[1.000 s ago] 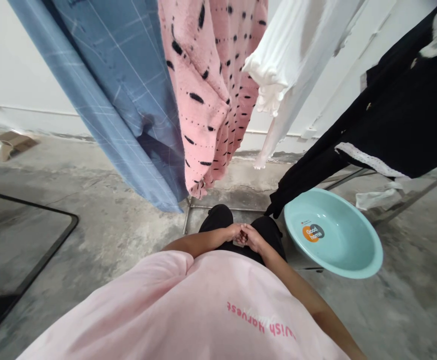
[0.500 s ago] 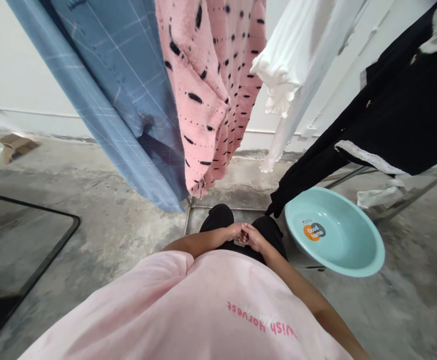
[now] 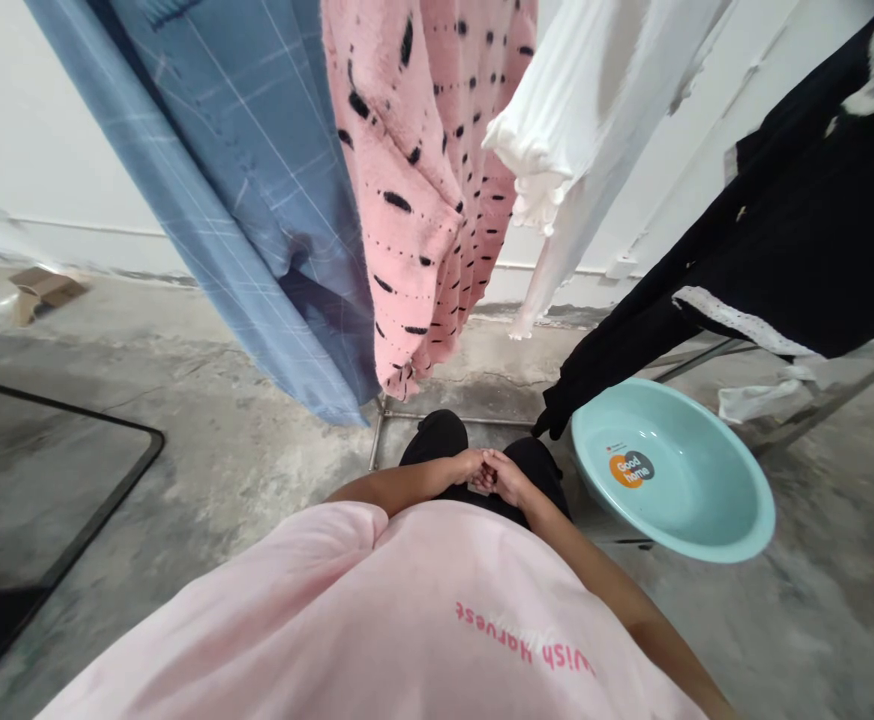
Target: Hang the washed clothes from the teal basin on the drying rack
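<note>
Seen from the head camera, the left hand point(image 3: 467, 465) and right hand point(image 3: 508, 478) are clasped together above the black trousers point(image 3: 534, 462); whether they hold anything, I cannot tell. Just to their right, a tilted teal plastic basin point(image 3: 677, 500) sits on the cracked concrete floor point(image 3: 182, 480), its long axis running upper left to lower right. A black garment point(image 3: 707, 290) hangs just above its upper left rim, and floor extends past its lower right rim.

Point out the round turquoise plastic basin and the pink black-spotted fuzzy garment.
Round turquoise plastic basin point(image 3: 677, 480): head view, inner surface of the bowl.
Pink black-spotted fuzzy garment point(image 3: 422, 230): head view, hanging fabric.
</note>
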A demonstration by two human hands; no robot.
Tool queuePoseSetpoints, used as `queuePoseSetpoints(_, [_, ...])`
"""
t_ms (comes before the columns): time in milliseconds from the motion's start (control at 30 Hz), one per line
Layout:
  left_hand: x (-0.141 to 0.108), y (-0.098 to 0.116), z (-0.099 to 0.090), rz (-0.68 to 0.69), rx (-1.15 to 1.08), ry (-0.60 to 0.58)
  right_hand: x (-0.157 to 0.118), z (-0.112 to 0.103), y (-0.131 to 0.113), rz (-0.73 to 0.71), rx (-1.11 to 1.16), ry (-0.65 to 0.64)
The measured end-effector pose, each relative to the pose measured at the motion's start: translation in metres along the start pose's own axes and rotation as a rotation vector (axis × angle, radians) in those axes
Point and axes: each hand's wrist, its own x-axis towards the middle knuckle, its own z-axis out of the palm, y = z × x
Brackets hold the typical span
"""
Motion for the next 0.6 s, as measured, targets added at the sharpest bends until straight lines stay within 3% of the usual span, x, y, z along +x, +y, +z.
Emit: queuePoseSetpoints(600, [0.0026, 0.0002, 0.0015, -0.028, -0.002, 0.026, 0.0038, -0.0047, 0.0014, 0.019, 0.001, -0.001])
